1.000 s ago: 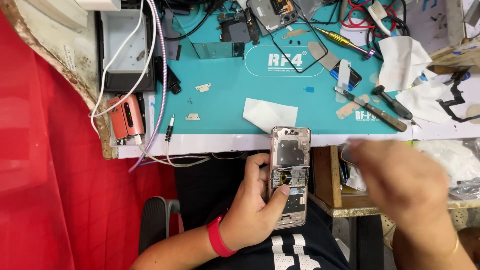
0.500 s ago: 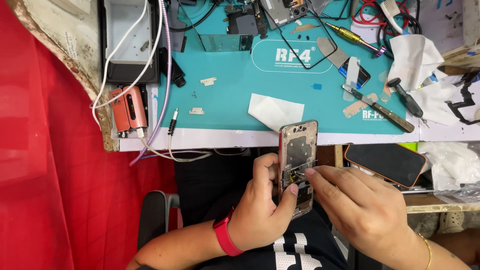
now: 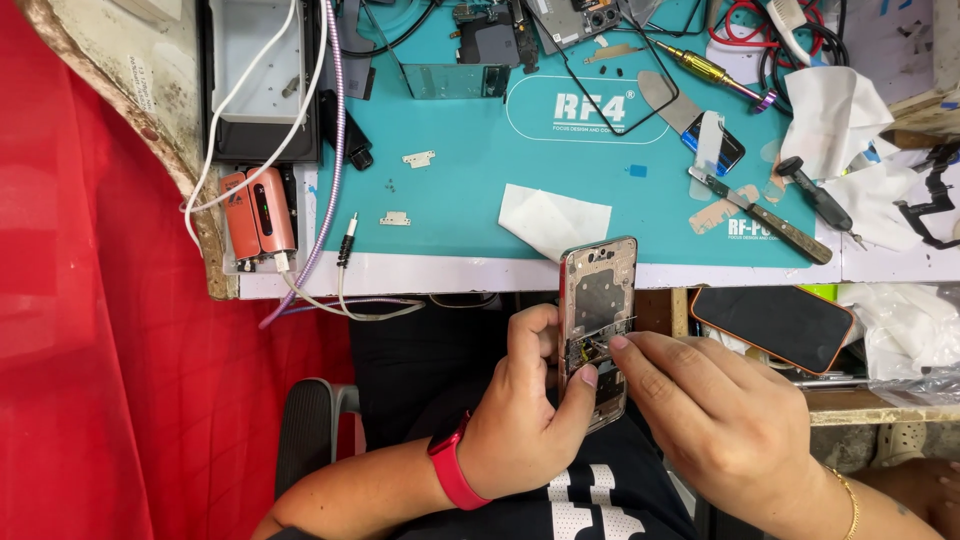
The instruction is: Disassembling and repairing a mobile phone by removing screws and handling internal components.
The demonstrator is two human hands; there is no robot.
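The left hand [image 3: 525,420] is clamped around an opened phone [image 3: 597,325], held upright just below the edge of the teal mat [image 3: 470,190] on the worktop. The right hand [image 3: 715,415] pinches its fingertips [image 3: 620,343] together at the phone's exposed middle; whether they grip anything is too small to tell. A dark phone [image 3: 775,325] with an orange rim lies right of the opened phone.

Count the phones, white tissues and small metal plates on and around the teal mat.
Phones: 2, the opened gold phone in the left hand, the black orange-edged phone.
Crumpled white tissues: 2.
Small metal plates: 2.
Total: 6

Teal mat [image 3: 470,200], red wristband [image 3: 452,470], rose-gold phone frame [image 3: 597,330].
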